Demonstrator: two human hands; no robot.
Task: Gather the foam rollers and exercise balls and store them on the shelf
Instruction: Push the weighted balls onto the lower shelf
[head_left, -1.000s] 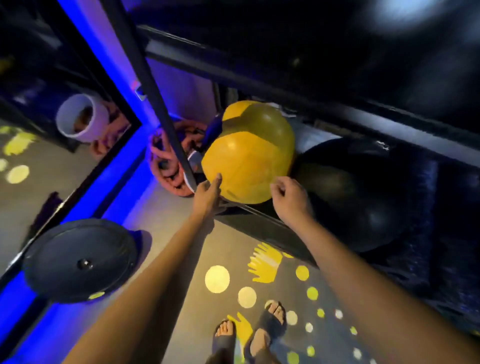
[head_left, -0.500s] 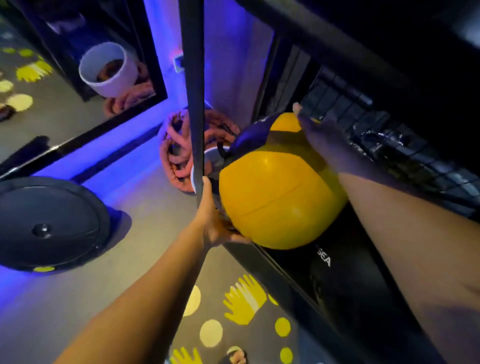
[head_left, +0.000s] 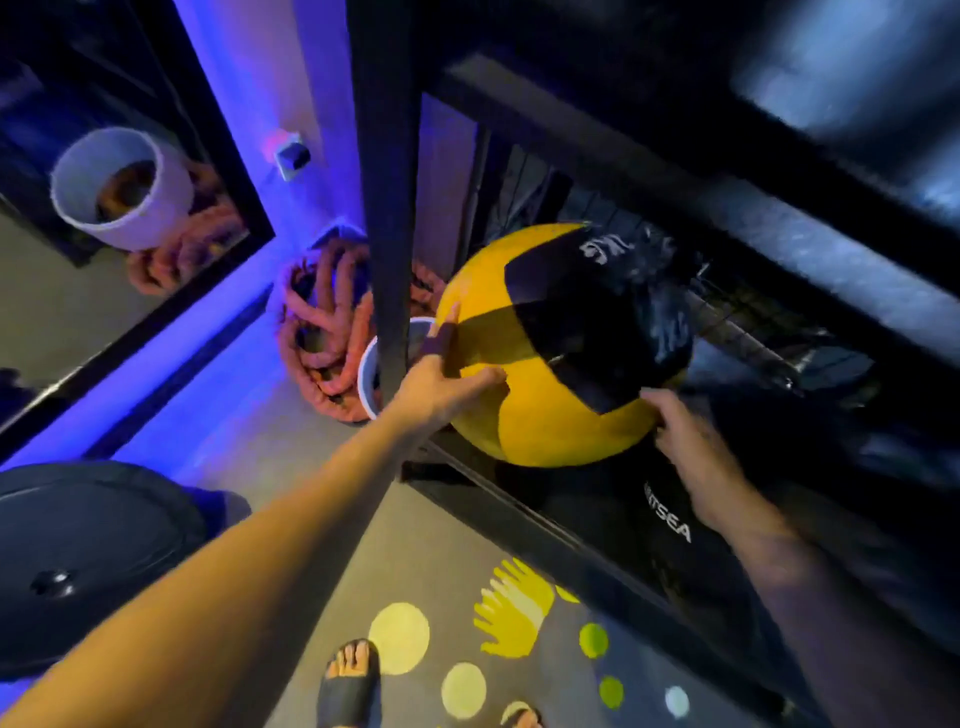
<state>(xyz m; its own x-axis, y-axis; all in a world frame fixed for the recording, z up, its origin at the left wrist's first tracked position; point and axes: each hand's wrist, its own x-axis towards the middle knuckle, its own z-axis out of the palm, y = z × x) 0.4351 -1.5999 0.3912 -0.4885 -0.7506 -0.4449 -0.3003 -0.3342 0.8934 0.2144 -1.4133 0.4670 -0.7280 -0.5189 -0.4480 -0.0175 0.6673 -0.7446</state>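
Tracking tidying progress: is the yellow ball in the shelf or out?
In, just: the yellow ball sits inside the shelf frame near its front rail, left hand and right hand on it.

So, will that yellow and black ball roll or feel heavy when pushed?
Being round, the yellow and black ball likely rolls if pushed; the left hand and right hand both touch its sides. Probably heavy: its panels suggest a medicine ball. Its matte skin looks grippy.

Ball lettering blurred, unreadable.
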